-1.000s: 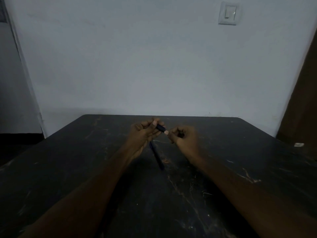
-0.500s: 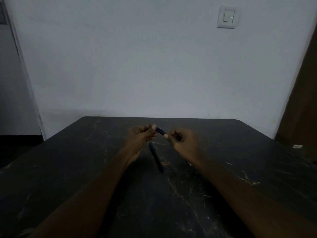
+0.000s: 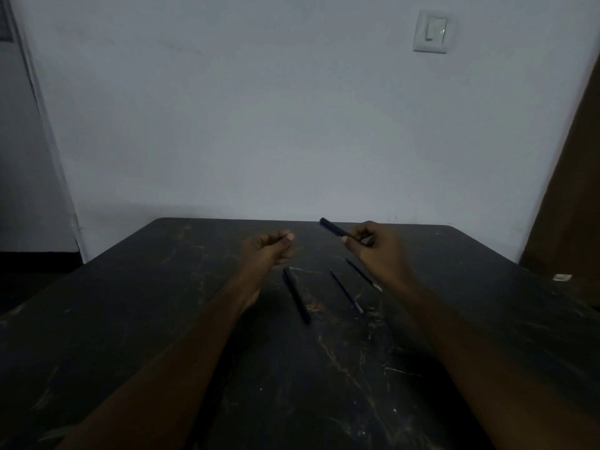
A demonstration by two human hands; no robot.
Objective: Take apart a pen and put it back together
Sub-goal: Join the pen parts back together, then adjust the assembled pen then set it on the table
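Now hands apart, were joined on one pen piece.
Right hand (image 3: 378,251) pinches pen barrel (image 3: 334,229); left hand (image 3: 269,250) loosely curled, empty. Cap (image 3: 297,295), two refills (image 3: 346,292) on scratched black table (image 3: 130,319); grey wall (image 3: 292,125).

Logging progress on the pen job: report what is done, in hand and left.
Done: the pen looks apart. A thick dark piece and two thin rods lie separately on the table. In hand: the right hand pinches another dark piece; the left hand is curled, apparently empty. Left: all reassembly, it seems.
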